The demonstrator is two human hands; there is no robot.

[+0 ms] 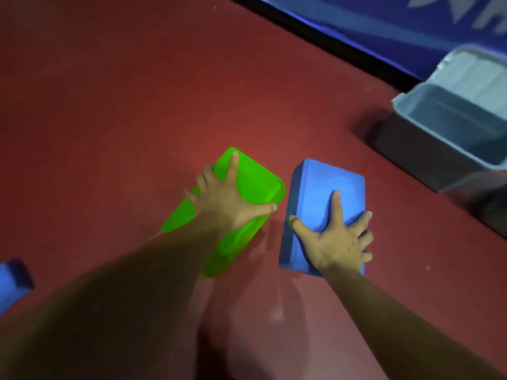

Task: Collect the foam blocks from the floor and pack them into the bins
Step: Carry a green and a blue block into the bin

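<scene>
Red matted floor (109, 105) fills most of the view. A blue padded wall (384, 23) runs along the far right edge.

Open grey plastic bin (428, 149) stands on the floor at right, near the wall. A second pale grey bin (472, 67) sits just behind it, touching or nearly so.

Bright green rectangular foam block (255, 182) is at centre, low over the floor. A blue rectangular foam block (318, 182) lies just beside it to the right, apart by a narrow gap. Both are well short of the bins. Cannot tell whether either is lifted clear.

Left hand (227, 204) grasps the green block: thumb over its right edge, outer fingers over its left edge.

Right hand (337, 242) grasps the blue block the same way, spanning its width.

Another blue foam block (12, 281) is cut off at the left edge, blurred.
</scene>
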